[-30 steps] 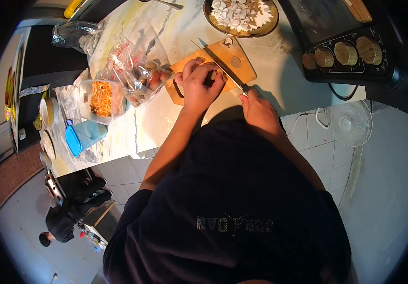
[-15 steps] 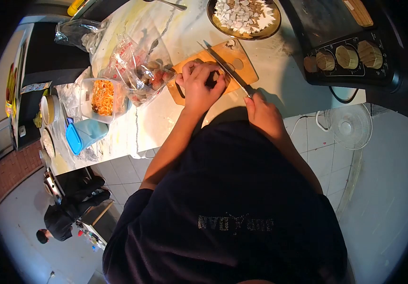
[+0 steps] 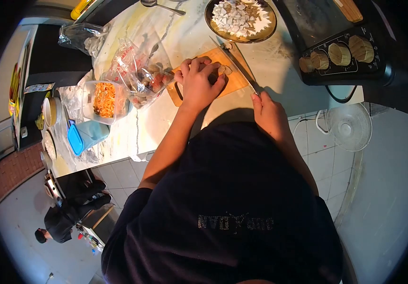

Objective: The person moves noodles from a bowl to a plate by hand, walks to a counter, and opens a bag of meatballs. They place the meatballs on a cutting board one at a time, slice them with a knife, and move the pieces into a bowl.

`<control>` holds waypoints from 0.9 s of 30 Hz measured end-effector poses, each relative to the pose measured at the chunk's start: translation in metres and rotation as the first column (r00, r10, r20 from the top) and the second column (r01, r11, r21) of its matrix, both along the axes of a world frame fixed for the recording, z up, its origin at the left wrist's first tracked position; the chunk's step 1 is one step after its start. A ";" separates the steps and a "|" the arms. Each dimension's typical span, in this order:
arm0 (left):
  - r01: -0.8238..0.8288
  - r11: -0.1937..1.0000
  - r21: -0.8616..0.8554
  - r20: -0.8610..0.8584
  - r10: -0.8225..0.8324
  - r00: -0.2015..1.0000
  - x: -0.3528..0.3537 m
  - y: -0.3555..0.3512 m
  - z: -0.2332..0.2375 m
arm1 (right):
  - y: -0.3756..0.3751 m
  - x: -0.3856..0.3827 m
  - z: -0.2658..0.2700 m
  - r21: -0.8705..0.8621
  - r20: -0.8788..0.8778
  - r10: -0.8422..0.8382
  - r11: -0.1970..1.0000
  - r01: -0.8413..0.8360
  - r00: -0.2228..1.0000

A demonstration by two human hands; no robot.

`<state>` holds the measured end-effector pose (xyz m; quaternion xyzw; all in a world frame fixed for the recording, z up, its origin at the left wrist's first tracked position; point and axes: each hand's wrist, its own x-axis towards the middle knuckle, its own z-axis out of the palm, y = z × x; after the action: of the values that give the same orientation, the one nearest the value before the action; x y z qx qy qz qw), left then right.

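Observation:
My right hand grips a kitchen knife by its handle, the blade slanting up and left over a wooden cutting board. Left of the blade, my left hand bends its fingers down on the board. Pale round food slices show at its index finger and thumb; whatever lies beneath the palm is hidden. A small scrap rests near the board's top edge. Close to my left hand lies a clear plastic bag with several roundish brown and reddish pieces inside.
Beyond the board stands a plate of diced white and brown pieces. A tub of orange shreds and a blue-lidded container are at left. A black appliance with wooden knobs sits right. Another person is at lower left.
The knife and my right hand have shifted slightly right, away from my left hand. My left fingers have flattened somewhat, and the round slices beside them show more.

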<state>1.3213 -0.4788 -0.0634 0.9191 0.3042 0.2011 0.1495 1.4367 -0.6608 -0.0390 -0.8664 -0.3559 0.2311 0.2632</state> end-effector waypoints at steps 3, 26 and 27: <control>-0.009 1.000 0.007 -0.041 0.009 0.999 0.003 -0.001 0.005 | -0.002 0.000 -0.001 0.019 0.043 0.001 1.000 -0.002 0.999; -0.022 0.998 0.058 0.117 0.015 0.993 0.005 0.020 0.006 | 0.002 0.003 0.007 0.039 -0.031 -0.039 0.998 0.040 0.999; 0.014 0.999 0.033 0.059 -0.016 0.998 0.006 0.018 0.009 | 0.002 0.003 0.006 0.040 -0.029 -0.038 0.998 0.039 0.999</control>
<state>1.3270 -0.4608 -0.0541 0.9172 0.2895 0.2321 0.1450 1.4399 -0.6586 -0.0326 -0.8643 -0.3401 0.2308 0.2899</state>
